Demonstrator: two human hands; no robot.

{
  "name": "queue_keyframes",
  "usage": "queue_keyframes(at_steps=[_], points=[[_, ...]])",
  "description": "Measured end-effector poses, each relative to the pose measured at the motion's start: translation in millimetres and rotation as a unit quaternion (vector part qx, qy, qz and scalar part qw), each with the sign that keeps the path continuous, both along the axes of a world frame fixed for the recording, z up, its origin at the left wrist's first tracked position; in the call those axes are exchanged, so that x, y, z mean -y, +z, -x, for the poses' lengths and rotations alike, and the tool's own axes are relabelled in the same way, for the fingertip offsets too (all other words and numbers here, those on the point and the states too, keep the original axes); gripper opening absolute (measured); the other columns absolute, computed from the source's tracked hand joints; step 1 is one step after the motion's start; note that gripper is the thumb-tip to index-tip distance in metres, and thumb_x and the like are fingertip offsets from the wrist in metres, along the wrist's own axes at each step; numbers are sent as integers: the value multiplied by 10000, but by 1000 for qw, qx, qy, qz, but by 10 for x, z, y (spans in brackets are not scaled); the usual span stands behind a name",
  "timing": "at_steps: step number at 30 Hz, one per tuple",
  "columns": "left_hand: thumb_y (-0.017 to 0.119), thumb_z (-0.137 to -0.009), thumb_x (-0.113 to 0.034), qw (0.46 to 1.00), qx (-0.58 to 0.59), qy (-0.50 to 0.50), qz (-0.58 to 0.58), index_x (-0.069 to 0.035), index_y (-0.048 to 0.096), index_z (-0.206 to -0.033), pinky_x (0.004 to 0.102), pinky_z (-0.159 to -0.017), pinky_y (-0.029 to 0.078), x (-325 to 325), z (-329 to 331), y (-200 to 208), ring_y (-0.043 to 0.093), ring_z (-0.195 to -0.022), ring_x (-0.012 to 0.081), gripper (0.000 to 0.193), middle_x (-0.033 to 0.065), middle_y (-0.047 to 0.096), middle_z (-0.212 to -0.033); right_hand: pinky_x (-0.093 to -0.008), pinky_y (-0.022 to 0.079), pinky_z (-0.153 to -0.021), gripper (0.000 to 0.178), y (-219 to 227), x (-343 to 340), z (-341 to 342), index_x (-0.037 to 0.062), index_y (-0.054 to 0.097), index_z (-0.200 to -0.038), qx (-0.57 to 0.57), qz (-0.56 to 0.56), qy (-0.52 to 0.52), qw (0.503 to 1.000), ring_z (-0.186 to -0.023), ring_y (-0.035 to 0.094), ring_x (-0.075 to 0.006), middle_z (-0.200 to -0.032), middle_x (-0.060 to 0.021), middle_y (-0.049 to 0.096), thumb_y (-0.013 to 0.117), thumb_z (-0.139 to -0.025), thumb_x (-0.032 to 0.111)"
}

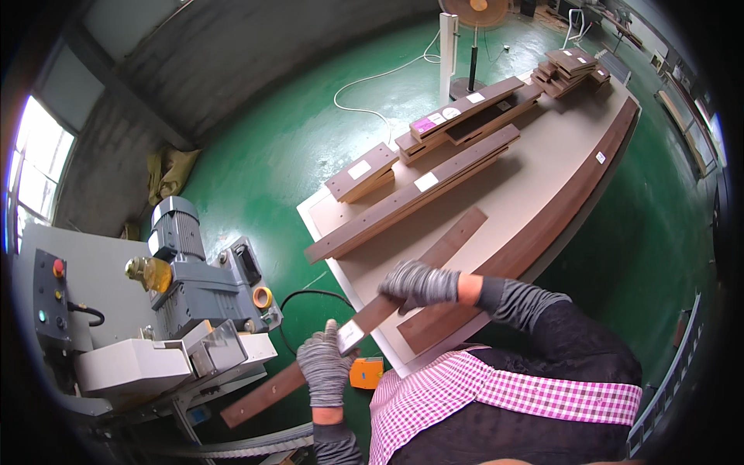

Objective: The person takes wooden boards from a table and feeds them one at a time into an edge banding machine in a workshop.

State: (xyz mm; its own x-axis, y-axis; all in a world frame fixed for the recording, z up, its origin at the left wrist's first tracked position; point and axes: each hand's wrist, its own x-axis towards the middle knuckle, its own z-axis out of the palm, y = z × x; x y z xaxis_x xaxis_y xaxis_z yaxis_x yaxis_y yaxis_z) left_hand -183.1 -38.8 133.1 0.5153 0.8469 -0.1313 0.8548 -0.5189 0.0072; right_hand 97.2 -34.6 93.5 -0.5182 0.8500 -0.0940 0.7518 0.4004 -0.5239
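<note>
The gloved left hand [324, 370] is closed around a narrow brown board [372, 311], thumb beside its white label; the gloved right hand [422, 284] curls over the same board farther up. The board slants across the tabletop's [391, 267] left edge, one end over the surface, the other beyond it. A clear container [159, 274] by the grey motor [177, 225] shows yellow inside.

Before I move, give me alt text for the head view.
A grey-gloved left hand and right hand hold a long, flat, dark brown board slanting across the edge of a pale tabletop. Stacked brown boards lie beyond; a grey motorised machine stands at left.
</note>
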Motion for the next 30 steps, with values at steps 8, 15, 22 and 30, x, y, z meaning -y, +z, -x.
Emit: queue_keyframes(at_steps=[8, 15, 22, 30], points=[[847, -588, -448, 979, 150, -115, -76, -90, 611, -1002, 442, -768, 489, -1484, -1018, -507, 637, -855, 318, 597, 126, 653, -897, -430, 464, -880, 470, -93, -599, -2626, 113, 649, -1000, 106, -85, -146, 980, -966, 604, -327, -905, -94, 668, 857, -588, 203], [857, -612, -367, 996, 65, -60, 20, -127, 636, -1018, 460, -827, 496, -2061, -2127, -1001, 643, -946, 311, 521, 129, 672, -984, -421, 468, -884, 538, -788, -1077, -3493, 138, 631, -1063, 194, -49, -201, 959, -1075, 604, -324, -976, -79, 680, 865, -595, 267], [633, -785, -136, 1000, 22, 11, 5, -145, 673, -975, 509, -745, 520, -2224, -2164, -1558, 677, -896, 311, 194, 152, 688, -930, -443, 506, -758, 503, -1163, -1114, -3383, 159, 638, -889, 240, -135, -280, 920, -888, 632, -347, -900, -127, 662, 887, -458, 237], [723, -770, -499, 998, -12, 8, 58, -178, 194, -1531, 537, -1167, 106, -1679, -2066, -1127, 196, -1448, 382, 980, 216, 231, -1546, -446, 117, -1195, 1238, -1610, -1380, -3710, 179, 171, -1529, 433, 81, -311, 842, -1468, 158, -342, -1569, -150, 228, 887, -542, 387]])
